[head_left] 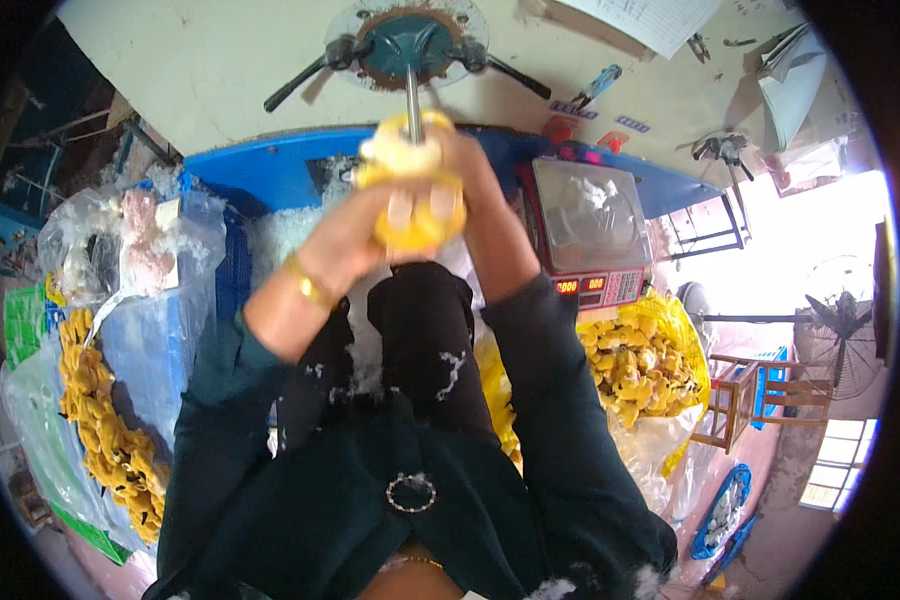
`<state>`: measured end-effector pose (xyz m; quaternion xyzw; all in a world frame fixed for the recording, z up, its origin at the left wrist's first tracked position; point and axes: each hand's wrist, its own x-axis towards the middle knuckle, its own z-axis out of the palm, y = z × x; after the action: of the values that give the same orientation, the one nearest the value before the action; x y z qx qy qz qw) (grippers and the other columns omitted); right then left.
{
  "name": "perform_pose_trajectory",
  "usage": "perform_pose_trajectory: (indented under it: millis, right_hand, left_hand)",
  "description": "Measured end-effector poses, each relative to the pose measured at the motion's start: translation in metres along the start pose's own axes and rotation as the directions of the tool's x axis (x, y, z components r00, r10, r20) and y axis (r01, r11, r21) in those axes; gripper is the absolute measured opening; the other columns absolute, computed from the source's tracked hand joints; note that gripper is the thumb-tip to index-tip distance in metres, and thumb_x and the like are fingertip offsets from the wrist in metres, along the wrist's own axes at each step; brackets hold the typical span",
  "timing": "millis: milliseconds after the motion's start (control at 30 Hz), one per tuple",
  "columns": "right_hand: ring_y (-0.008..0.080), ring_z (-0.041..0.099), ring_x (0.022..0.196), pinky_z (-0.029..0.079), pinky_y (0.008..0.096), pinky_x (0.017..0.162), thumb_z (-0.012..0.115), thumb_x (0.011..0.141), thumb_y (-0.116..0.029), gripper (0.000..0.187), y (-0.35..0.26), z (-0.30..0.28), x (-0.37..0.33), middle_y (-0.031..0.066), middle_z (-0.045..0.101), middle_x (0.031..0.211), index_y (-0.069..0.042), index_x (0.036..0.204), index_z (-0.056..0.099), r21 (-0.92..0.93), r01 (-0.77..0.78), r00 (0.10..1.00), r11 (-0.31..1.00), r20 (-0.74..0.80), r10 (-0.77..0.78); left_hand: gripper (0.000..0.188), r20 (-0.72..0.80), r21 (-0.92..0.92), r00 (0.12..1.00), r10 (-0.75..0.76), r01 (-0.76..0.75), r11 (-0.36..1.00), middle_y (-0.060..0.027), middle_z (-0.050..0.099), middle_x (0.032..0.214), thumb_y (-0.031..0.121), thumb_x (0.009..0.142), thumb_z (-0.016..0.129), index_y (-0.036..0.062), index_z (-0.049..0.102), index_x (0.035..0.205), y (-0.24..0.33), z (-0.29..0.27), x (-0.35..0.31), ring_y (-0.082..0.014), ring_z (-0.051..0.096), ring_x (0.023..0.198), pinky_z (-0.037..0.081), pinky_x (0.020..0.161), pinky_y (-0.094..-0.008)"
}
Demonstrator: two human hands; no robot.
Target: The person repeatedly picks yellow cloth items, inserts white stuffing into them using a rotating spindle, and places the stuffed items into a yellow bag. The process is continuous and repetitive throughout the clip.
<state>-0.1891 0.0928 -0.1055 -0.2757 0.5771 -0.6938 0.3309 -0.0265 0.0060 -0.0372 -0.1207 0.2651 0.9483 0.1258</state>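
A yellow and cream plush toy [402, 154], blurred by motion, sits at the end of a thin metal tube [413, 98]. The tube comes out of a dark green machine fitting [407, 48] with two black handles, set in the pale panel ahead of me. My left hand [362, 226] wraps its fingers around the toy's lower, nearer part. From the other side my right hand [462, 168] grips it higher up, close to the tube; its fingers are partly hidden by the toy. The tube's tip is out of sight inside the toy.
At the right stands a red digital scale [595, 285] with a clear tray, above a yellow bag [692, 375] of small plush pieces. More golden plush pieces [105, 430] lie left on a blue bin [150, 350]. Cutters [598, 87] and papers [650, 20] rest on the panel.
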Motion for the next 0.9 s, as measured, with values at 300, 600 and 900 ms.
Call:
perform_pose_trajectory:
  millis: [300,600,900]
  right_hand:
    - [0.0124,0.063,0.089,0.052,0.0273,0.079,0.059,0.088,-0.024,0.026,-0.051,0.036,-0.028,0.0044,0.067,0.1,-0.004,0.105,0.064,-0.286,0.042,0.996,0.957,-0.059,-0.061]
    - [0.0192,0.068,0.084,0.055,0.0294,0.074,0.056,0.089,-0.03,0.027,-0.045,0.039,-0.034,0.0083,0.069,0.093,-0.005,0.095,0.065,-0.197,0.111,0.994,0.974,0.016,-0.11]
    - [0.0141,0.066,0.081,0.053,0.0277,0.073,0.064,0.08,-0.023,0.021,-0.059,0.059,-0.062,0.0051,0.068,0.092,-0.007,0.094,0.066,-0.145,0.017,0.999,0.989,-0.024,-0.021]
  left_hand:
    - [0.041,-0.152,0.106,0.988,-0.015,0.031,0.994,-0.0135,0.063,0.11,0.023,0.087,0.064,0.0042,0.051,0.122,0.004,0.002,0.001,-0.0285,0.066,0.095,0.058,0.07,-0.0464]
    - [0.037,-0.056,0.124,0.996,-0.063,0.069,0.99,-0.0141,0.065,0.106,0.022,0.09,0.06,0.0,0.053,0.118,0.01,0.001,-0.008,-0.0251,0.068,0.092,0.06,0.069,-0.0414]
    - [0.052,0.014,0.316,0.997,0.078,-0.079,0.946,-0.0127,0.06,0.118,0.03,0.09,0.061,-0.0027,0.047,0.129,0.003,0.008,-0.035,-0.0221,0.062,0.104,0.053,0.089,-0.0321]
